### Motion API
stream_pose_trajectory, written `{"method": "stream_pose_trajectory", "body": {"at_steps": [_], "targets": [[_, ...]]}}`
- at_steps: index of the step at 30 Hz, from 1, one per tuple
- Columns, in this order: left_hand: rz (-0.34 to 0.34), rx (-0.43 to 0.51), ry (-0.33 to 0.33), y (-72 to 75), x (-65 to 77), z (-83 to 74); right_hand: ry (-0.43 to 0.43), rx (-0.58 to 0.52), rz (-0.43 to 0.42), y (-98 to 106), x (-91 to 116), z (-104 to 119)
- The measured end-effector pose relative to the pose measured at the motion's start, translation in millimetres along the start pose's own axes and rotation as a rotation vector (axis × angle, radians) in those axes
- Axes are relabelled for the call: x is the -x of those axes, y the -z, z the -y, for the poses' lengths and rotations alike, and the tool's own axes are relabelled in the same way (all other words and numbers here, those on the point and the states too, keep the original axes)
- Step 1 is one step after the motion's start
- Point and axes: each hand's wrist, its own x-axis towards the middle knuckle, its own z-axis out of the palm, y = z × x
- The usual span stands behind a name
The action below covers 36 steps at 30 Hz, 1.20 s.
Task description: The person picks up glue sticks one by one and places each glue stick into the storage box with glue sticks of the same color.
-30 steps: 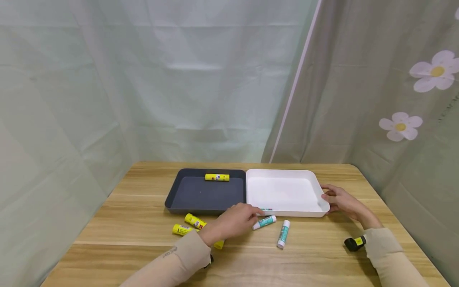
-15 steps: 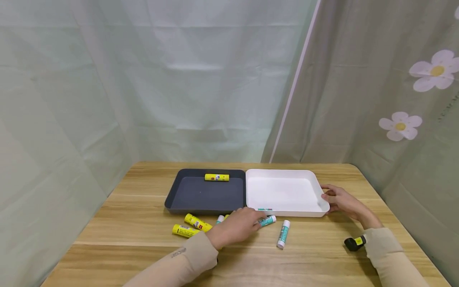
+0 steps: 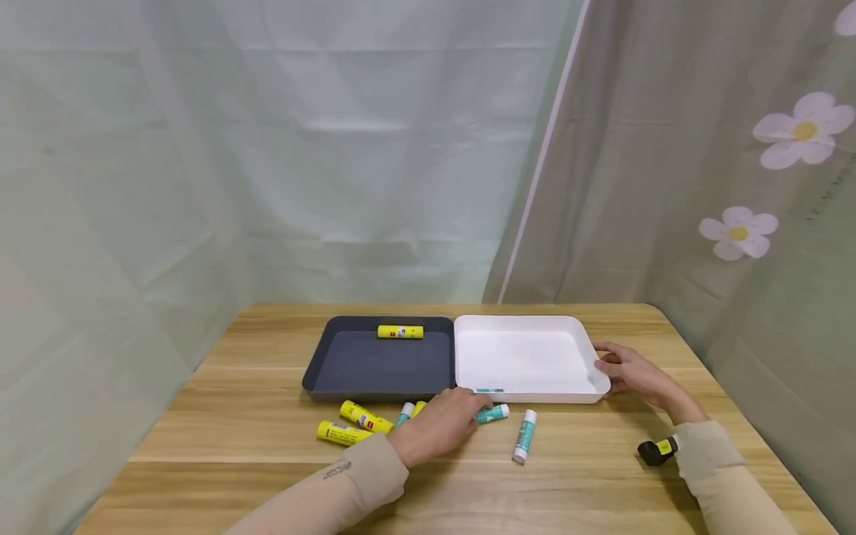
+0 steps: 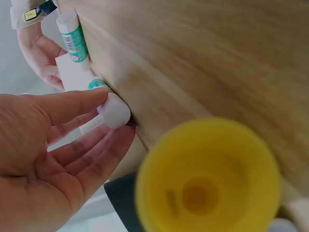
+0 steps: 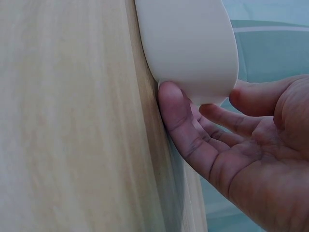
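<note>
My left hand (image 3: 444, 422) pinches a teal-and-white glue stick (image 3: 493, 414) lying before the white tray (image 3: 595, 396). In the left wrist view, thumb and fingertips close around its white end (image 4: 115, 112). At the tray's right end my right hand (image 3: 635, 375) holds the edge; in the right wrist view the thumb (image 5: 256, 99) meets the rim and a finger reaches low against the outer wall. A second teal glue stick (image 3: 524, 437) lies to the right of the pinched one. A teal strip (image 3: 490, 391) shows inside the tray's near wall, mostly hidden.
Left of the white tray, touching it, is a dark grey tray (image 3: 314, 371) with a yellow glue stick (image 3: 400, 332) inside. Several yellow glue sticks (image 3: 342, 432) and a teal one (image 3: 404, 414) lie before it, partly behind the left forearm. A curtain (image 3: 374, 148) hangs behind the table.
My left hand has shifted slightly right and nearer, its fingers coming around the teal glue stick. The right hand stays on the tray's edge. The head view has turned a little.
</note>
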Motion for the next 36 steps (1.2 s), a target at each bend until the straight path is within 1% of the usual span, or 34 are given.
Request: {"method": "stream_pose_trajectory", "body": {"at_steps": [6, 13, 22, 25, 32, 36], "targets": [[0.006, 0.01, 0.008, -1.7, -0.7, 1.9, -0.006, 0.006, 0.004, 0.8, 0.9, 0.9], [0.038, 0.073, 0.042, -1.9, -1.0, 6.1, -0.003, 0.011, 0.007, 0.2, 0.8, 0.2], [0.029, 0.114, 0.063, -0.9, 1.9, 8.9, -0.004, 0.012, 0.008, 1.0, 0.3, -0.7], [0.034, 0.147, 0.072, -1.1, 2.9, 11.0, 0.005, 0.015, 0.015, 1.1, -0.2, -1.3], [0.053, 0.295, 0.094, 1.5, 3.6, 14.0, -0.003, 0.002, 0.013, 0.4, 0.2, -0.1], [0.06, 0.323, 0.096, 3.6, 5.0, 14.2, -0.008, 0.007, 0.006, 0.1, 0.2, -0.8]]}}
